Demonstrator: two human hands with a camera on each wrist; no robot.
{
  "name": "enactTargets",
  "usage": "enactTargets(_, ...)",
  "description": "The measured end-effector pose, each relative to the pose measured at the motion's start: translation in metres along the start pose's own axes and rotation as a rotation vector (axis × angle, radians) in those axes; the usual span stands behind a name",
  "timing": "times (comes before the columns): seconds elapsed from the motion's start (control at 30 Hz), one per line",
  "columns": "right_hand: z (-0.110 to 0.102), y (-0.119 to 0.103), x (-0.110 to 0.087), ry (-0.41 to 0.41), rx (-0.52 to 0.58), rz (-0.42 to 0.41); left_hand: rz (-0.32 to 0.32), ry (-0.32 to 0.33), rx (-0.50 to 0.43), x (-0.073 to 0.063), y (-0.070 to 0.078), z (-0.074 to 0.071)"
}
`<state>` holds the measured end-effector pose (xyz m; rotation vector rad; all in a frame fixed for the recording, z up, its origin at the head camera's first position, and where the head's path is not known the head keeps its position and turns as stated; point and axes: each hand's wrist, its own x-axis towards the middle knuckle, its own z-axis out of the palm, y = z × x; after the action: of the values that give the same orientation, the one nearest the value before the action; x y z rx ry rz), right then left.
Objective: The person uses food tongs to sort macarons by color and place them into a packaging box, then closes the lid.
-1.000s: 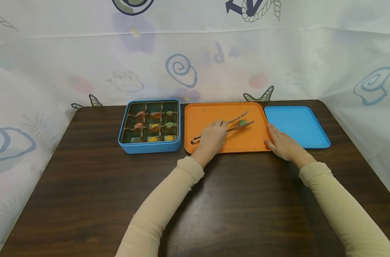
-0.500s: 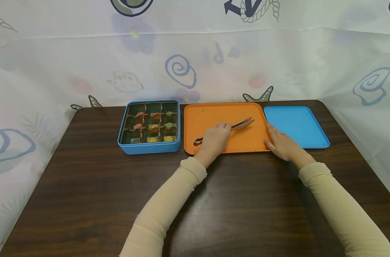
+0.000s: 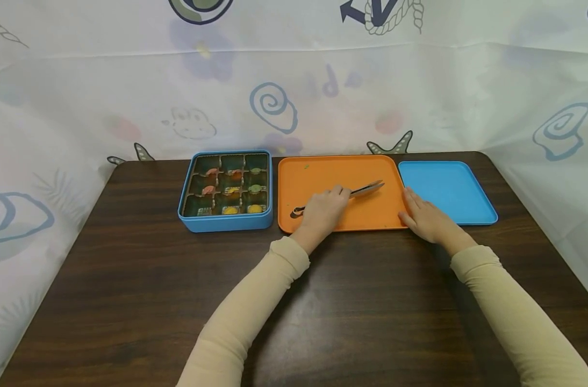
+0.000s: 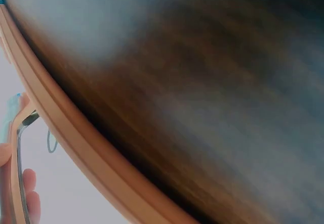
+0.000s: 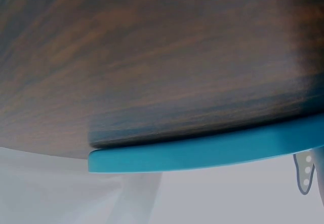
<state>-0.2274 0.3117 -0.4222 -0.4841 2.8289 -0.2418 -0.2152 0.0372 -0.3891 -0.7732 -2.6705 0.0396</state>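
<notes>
In the head view, my left hand [image 3: 324,210] grips metal tongs [image 3: 366,189] over the orange tray [image 3: 318,180], their tips pressed nearly together toward the tray's right side. No green piece shows at the tips; whether they hide one I cannot tell. The left wrist view shows the tongs [image 4: 19,183] between thumb and fingers [image 4: 33,196], beside the tray's rim [image 4: 76,117]. My right hand [image 3: 427,216] rests with its fingers fairly straight where the orange tray's right edge meets the blue tray [image 3: 449,188]. That blue tray's edge [image 5: 202,153] crosses the right wrist view.
Left of the orange tray stands a blue box [image 3: 226,223] with a divided insert, small pink, yellow and green pieces in its compartments. A tiny green bit [image 3: 306,166] lies on the orange tray. The dark wooden table [image 3: 361,301] ends at a patterned white cloth [image 3: 323,107].
The tongs' tips have closed together where a green piece showed between them, and that piece no longer shows. My left hand has shifted slightly right. The right hand has stayed put.
</notes>
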Motion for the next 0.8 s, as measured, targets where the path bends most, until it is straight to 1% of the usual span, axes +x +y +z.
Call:
enactTargets(0.13, 0.0, 0.0, -0.001, -0.003, 0.007, 0.001, -0.008, -0.03, -0.001, -0.002, -0.003, -0.007)
enactTargets(0.23, -0.001, -0.001, -0.002, -0.009, 0.012, 0.003, -0.014, -0.019, 0.013, -0.005, -0.008, -0.012)
enactTargets(0.4, -0.002, -0.001, -0.002, -0.016, 0.015, 0.006, -0.027, 0.054, 0.007, -0.011, -0.021, -0.018)
enactTargets(0.57, -0.001, -0.001, -0.002, -0.015, 0.012, 0.004, -0.048, 0.133, -0.026, -0.019, -0.038, -0.026)
enactTargets(0.7, -0.001, -0.001, -0.002, -0.01, 0.011, 0.003, -0.076, 0.181, -0.057, -0.028, -0.053, -0.034)
enactTargets(0.8, 0.001, -0.001, -0.001, 0.001, 0.007, -0.003, -0.088, 0.218, -0.094, -0.038, -0.064, -0.042)
